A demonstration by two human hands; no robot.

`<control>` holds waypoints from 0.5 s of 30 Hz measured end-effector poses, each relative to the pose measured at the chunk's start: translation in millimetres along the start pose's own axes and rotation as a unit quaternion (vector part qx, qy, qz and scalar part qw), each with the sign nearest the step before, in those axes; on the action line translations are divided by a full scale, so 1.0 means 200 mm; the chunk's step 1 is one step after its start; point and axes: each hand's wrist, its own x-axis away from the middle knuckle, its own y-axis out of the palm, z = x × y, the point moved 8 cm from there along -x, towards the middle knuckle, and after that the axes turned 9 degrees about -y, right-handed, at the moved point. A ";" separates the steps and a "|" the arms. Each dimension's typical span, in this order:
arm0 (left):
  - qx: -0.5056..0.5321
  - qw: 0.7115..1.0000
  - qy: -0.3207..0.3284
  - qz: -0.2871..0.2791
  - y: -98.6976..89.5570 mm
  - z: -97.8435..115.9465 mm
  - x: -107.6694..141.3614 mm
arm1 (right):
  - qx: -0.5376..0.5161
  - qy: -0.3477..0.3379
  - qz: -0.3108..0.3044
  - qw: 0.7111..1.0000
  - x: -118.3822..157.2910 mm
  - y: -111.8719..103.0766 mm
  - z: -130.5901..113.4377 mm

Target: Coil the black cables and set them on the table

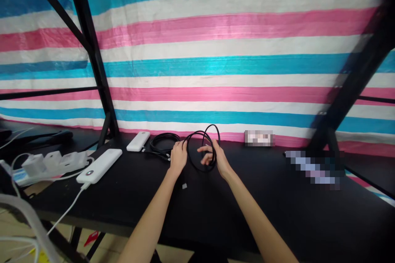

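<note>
A black cable is gathered in loose round loops between my two hands, above the black tabletop. My left hand is closed on the left side of the loops. On the other side, my right hand holds the loops loosely, its fingers curved through them and partly spread. A pale connector end shows below my left hand; whether it belongs to the held cable I cannot tell. Just left of that hand lies a second coiled black cable, with light plug ends beside it.
Two white power banks lie to the left, the nearer one with a white cable plugged in. White charger plugs sit on a power strip at far left. Black metal posts flank the table. A striped sheet hangs behind. Blurred-out items lie right.
</note>
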 end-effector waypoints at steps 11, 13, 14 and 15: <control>0.174 0.983 -0.055 -0.029 0.04 -0.01 0.01 | -0.026 0.072 -0.127 0.989 0.08 0.04 -0.05; 0.231 0.968 -0.077 -0.058 0.06 -0.01 0.01 | -0.045 0.107 -0.159 0.980 0.11 0.04 -0.03; 0.263 0.957 -0.090 -0.078 0.07 -0.01 0.01 | -0.054 0.122 -0.173 0.976 0.12 0.04 -0.02; 0.294 0.945 -0.102 -0.099 0.08 0.00 0.02 | -0.063 0.135 -0.187 0.971 0.13 0.04 -0.01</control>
